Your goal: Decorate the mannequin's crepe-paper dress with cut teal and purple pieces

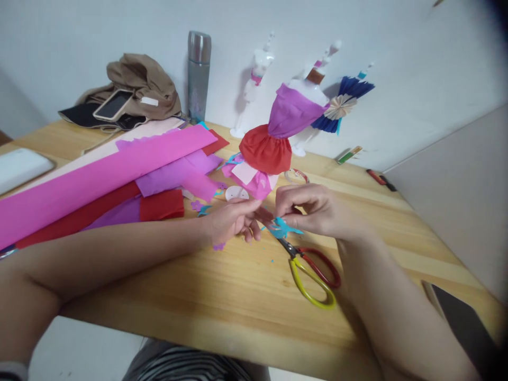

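Pinching a blue paper piece between thumb and finger, the right hand is above the middle of the tabletop. The left hand is just beside, with its fingers loosely curled; I cannot tell if it holds something. Below the blue paper piece lies 1 pair of scissors, its 2 handles, red and yellow, pointing to the near edge. Near the far edge stand 3 dress forms and 1 grey flask.
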The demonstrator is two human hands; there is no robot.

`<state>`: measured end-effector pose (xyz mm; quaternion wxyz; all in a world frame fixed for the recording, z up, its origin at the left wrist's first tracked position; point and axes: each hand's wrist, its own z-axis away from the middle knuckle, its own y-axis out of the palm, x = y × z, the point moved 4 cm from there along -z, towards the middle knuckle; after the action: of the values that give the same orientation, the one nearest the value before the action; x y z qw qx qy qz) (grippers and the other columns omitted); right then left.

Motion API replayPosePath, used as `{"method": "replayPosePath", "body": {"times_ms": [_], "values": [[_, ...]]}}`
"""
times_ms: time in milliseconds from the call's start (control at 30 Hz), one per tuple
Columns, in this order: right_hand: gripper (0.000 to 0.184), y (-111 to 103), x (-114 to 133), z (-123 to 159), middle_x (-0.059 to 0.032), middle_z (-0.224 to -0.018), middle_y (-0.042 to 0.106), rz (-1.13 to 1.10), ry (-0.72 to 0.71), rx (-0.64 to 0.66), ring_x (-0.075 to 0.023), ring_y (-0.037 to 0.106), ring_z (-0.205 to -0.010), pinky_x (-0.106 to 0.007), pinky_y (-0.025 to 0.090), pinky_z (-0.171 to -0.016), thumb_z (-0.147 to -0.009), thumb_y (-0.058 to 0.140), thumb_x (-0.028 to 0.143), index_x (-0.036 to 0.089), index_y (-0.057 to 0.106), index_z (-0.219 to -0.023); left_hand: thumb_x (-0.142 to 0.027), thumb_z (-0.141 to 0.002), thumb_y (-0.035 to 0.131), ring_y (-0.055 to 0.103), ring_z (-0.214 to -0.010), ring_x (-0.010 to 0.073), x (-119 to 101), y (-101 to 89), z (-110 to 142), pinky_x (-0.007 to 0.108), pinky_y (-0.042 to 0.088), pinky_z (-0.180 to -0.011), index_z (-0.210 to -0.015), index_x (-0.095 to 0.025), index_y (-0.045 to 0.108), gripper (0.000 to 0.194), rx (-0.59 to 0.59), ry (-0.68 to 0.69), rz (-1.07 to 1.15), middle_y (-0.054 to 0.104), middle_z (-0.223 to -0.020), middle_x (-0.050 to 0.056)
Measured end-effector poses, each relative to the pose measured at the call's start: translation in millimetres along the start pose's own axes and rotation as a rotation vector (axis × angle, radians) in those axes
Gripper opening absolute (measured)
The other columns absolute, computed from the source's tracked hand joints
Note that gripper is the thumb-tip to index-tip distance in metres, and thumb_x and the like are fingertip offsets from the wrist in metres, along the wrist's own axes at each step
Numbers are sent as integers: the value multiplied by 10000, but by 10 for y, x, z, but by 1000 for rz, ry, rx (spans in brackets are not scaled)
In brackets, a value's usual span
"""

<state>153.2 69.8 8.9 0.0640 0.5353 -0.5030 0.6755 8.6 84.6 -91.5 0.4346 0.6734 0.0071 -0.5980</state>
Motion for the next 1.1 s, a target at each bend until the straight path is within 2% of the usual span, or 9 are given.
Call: {"method": "replayPosePath", "body": {"times_ms": [167,267,400,500,600,767,867,1000,1100], "values": [[436,-10,42,-24,-21,-744,648,109,-16,-90,-152,545,-647,-305,441,-632,-945,679,603,221,681,-735,-553,-703,906,645,-611,129,-55,72,53,233,433,-524,-905,-163,684,492,66,27,3,680,-723,22],[412,-34,63,-14,-25,-765,661,153,-36,-108,-155,558,-659,-308,444,-640,-956,674,580,227,712,-746,-431,-679,930,600,-562,99,-73,97,76,223,407,-517,-853,-163,663,416,8,34,-43,651,-673,-11],[338,-28,72,-1,-25,-785,671,152,-60,-73,-147,570,-670,-300,449,-647,-969,687,492,218,736,-776,-384,-684,905,566,-520,90,-83,107,81,219,378,-491,-762,-169,619,367,-72,58,-52,626,-619,-20],[249,-61,23,31,-13,-770,659,139,8,-80,-148,567,-668,-295,454,-640,-946,709,459,219,773,-929,-367,-693,901,566,-519,87,-95,106,79,218,373,-491,-773,-163,628,350,-107,79,-52,619,-615,-23],[367,-147,-77,91,-1,-758,650,58,169,-115,-139,553,-633,-274,444,-582,-916,718,533,205,766,-1074,-368,-698,901,569,-519,85,-100,92,76,217,379,-492,-785,-157,641,345,-130,94,-75,621,-616,-22],[593,-99,-209,161,-52,-736,706,-89,390,180,-132,625,-592,-259,483,-544,-955,580,711,148,746,-869,-392,-735,870,571,-532,87,-107,60,64,220,414,-511,-787,-162,659,317,-122,157,-158,641,-621,-13],[680,-18,-279,147,-49,-646,694,-201,490,227,-136,648,-563,-250,500,-532,-938,542,779,137,736,-827,-402,-746,863,580,-540,94,-139,57,58,230,442,-532,-791,-165,674,306,-107,208,-222,645,-618,-12],[589,101,-322,74,-15,-633,691,-333,475,237,-110,624,-548,-222,473,-524,-840,725,723,134,729,-838,-426,-719,882,580,-535,98,-190,72,59,234,454,-536,-770,-164,684,332,-89,235,-270,646,-605,-9],[457,115,-321,22,33,-622,660,-393,431,140,-76,562,-511,-195,402,-483,-732,893,558,155,693,-814,-440,-711,892,585,-529,99,-197,75,72,226,446,-522,-784,-162,689,352,-93,222,-277,656,-605,-2]]}}
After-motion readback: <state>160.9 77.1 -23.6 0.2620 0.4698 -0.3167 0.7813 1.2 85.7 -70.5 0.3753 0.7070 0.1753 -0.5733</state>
